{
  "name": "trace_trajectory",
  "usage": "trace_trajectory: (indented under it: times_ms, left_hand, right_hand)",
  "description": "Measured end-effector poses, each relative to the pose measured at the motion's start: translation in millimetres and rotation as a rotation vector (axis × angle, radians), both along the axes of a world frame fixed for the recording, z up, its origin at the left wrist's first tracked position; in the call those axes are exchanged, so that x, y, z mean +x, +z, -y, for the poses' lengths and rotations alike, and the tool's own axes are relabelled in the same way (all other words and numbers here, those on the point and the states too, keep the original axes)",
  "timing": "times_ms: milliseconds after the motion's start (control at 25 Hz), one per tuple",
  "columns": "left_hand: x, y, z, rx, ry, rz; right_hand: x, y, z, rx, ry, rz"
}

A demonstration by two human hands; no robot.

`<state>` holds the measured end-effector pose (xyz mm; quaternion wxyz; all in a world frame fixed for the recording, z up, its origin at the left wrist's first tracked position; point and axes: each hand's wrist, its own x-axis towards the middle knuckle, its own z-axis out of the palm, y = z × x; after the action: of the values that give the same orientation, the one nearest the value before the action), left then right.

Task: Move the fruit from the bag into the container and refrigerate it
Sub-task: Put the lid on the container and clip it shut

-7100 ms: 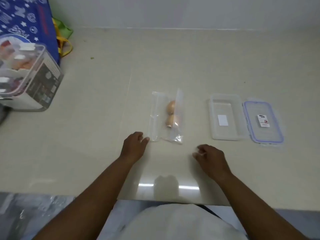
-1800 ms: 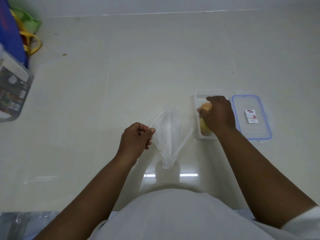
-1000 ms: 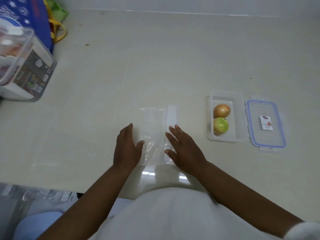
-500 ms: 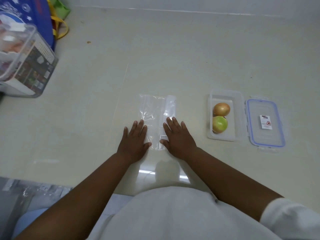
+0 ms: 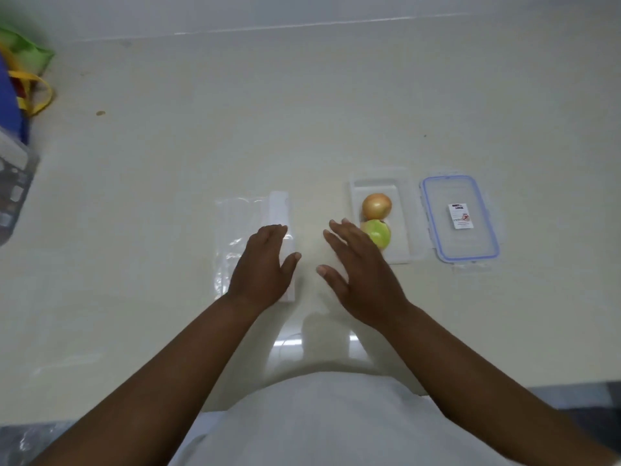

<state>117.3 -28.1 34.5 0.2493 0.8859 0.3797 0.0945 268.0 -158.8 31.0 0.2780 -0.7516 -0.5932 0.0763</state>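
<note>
The empty clear bag (image 5: 240,223) lies flat on the counter (image 5: 302,112) at centre frame. Its near right part is hidden under the left hand (image 5: 262,267), and its thin film is hard to tell from the pale surface along the left edge. The left hand rests palm down on the bag with its fingers straight and together and the thumb out to the right.

The right hand (image 5: 364,274) is just to the right, fingers straight and spread, holding nothing. Whether it touches the counter or hangs above it cannot be told. The hands are apart, with a strip of bare counter between them.

The right hand's fingertips cover the near left edge of the container (image 5: 401,230) and the left side of the green fruit (image 5: 379,234). That fruit sits inside the open container, touching the orange-brown fruit (image 5: 377,205) on its far side.

Just beside the container, to the right, the lid (image 5: 460,243) lies flat, with a blue seal round it and a small sticker (image 5: 460,215) whose print is too small to read.

At the upper left, a green bag with yellow handles (image 5: 28,79) and something blue (image 5: 8,102) are blurred and cut off by the frame. Below them a clear plastic box (image 5: 13,190) is also cut off, its contents unclear. A small brown speck (image 5: 100,113) lies on the counter nearby. A white shirt (image 5: 322,425) fills the bottom of the frame.
</note>
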Motion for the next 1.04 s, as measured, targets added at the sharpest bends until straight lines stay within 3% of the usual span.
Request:
trace_trajectory:
  times_ms: [120,200,360,400,520,760,840,960,1040]
  left_hand:
    - [69.3,24.7,24.7,-0.110,-0.085,0.198]
    - [121.4,36.8,45.0,-0.295,-0.093,0.282]
    - [218.3,43.4,79.2,-0.971,-0.016,0.146]
    - [238.1,41.9,86.2,-1.051,-0.002,0.058]
    - [279.0,28.3,99.6,-0.980,0.109,-0.129]
    - [311.7,8.1,106.8,-0.979,0.368,-0.034]
    - [312.3,4.0,106.6,-0.954,0.391,-0.017]
    - [310.2,2.4,101.8,-0.965,0.409,0.038]
    - [307.7,4.1,99.2,-1.003,0.385,0.061]
  right_hand:
    - [64.4,11.4,38.7,0.185,-0.302,-0.014]
    - [115.3,9.6,61.6,0.195,-0.512,0.005]
    - [207.0,-13.2,87.6,-0.108,-0.872,-0.227]
    - [224.4,-19.2,89.7,-0.211,-0.915,-0.288]
    - [255.4,-31.4,87.0,-0.432,-0.915,-0.346]
    - [281.3,-32.0,83.2,-0.486,-0.961,-0.502]
    - [279.3,-30.5,88.6,-0.388,-0.961,-0.655]
    - [268.0,-20.7,99.8,-0.032,-0.947,-1.051]
    - [262.6,-13.4,107.9,0.126,-0.918,-1.125]
